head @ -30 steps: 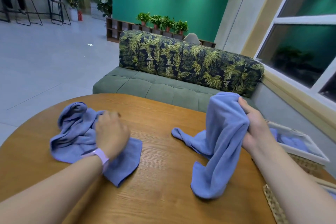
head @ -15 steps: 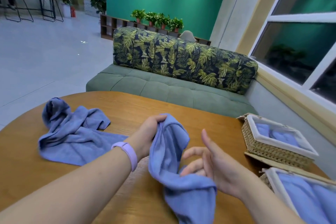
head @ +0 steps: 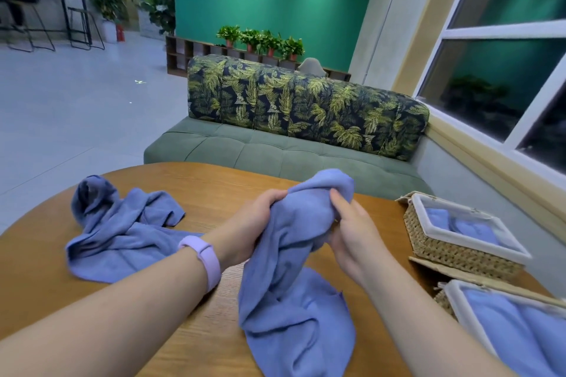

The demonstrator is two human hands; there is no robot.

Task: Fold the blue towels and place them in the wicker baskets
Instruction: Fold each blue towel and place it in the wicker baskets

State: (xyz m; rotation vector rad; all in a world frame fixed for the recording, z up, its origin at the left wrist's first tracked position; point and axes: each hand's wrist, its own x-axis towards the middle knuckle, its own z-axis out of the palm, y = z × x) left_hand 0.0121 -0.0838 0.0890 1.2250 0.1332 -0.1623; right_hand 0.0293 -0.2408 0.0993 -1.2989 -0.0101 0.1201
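A bunched blue towel [head: 294, 300] hangs from both hands over the middle of the round wooden table [head: 36, 294], its lower end lying on the wood. My left hand [head: 251, 223] grips its upper left side. My right hand [head: 352, 232] holds the upper right side. A second blue towel [head: 122, 232] lies crumpled on the table to the left, untouched. Two wicker baskets with white liners stand on the right: the far basket [head: 450, 251] holds folded blue cloth, and the near basket [head: 453, 297] holds a blue towel [head: 514, 333].
A green sofa [head: 275, 153] with a leaf-print backrest stands just beyond the table. A window [head: 505, 70] and its sill run along the right. Open grey floor lies to the far left, with stools and potted plants in the distance.
My left hand left the crumpled towel on the left and took hold of the other towel. My right hand let go briefly and now grips the same towel again, raised higher.
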